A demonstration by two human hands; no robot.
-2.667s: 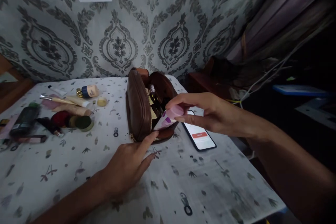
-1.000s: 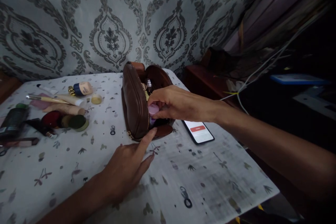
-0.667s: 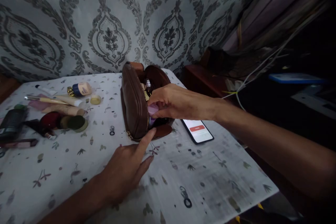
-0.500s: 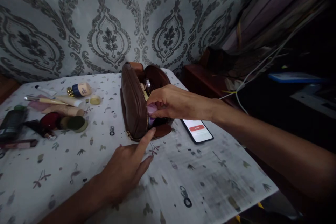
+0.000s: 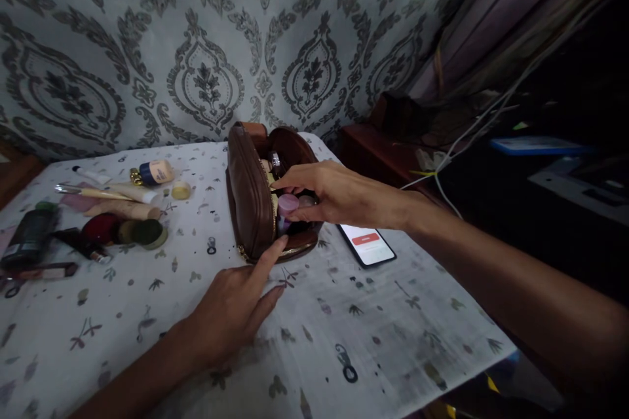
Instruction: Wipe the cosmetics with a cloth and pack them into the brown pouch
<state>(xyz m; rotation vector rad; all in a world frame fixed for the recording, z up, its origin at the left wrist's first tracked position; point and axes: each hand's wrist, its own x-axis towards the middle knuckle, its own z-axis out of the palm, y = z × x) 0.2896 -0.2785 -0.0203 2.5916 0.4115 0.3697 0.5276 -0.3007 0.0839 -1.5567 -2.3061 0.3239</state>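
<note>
A brown zip bag (image 5: 250, 203) stands unzipped on the patterned tablecloth (image 5: 196, 301). My right hand (image 5: 322, 193) reaches over its opening, thumb and forefinger apart around a pink-lidded container (image 5: 287, 203) inside; whether the thumb touches the lid I cannot tell. A shiny silver-topped item (image 5: 275, 160) lies deeper in the bag. My left hand (image 5: 240, 308) has its fingers spread, with the forefinger's tip at the bag's lower front edge and nothing held.
Cosmetics lie at the left: a dark bottle (image 5: 30, 236), a foundation bottle (image 5: 156, 173), a small yellowish jar (image 5: 181, 190) and a green-topped jar (image 5: 150, 234). A lit phone (image 5: 367, 245) lies right of the bag. White cables (image 5: 472, 137) hang at the right.
The fingers of my right hand have spread apart, so more of the pink lid shows. My left forefinger stays near the bag's front edge. The view has shifted slightly.
</note>
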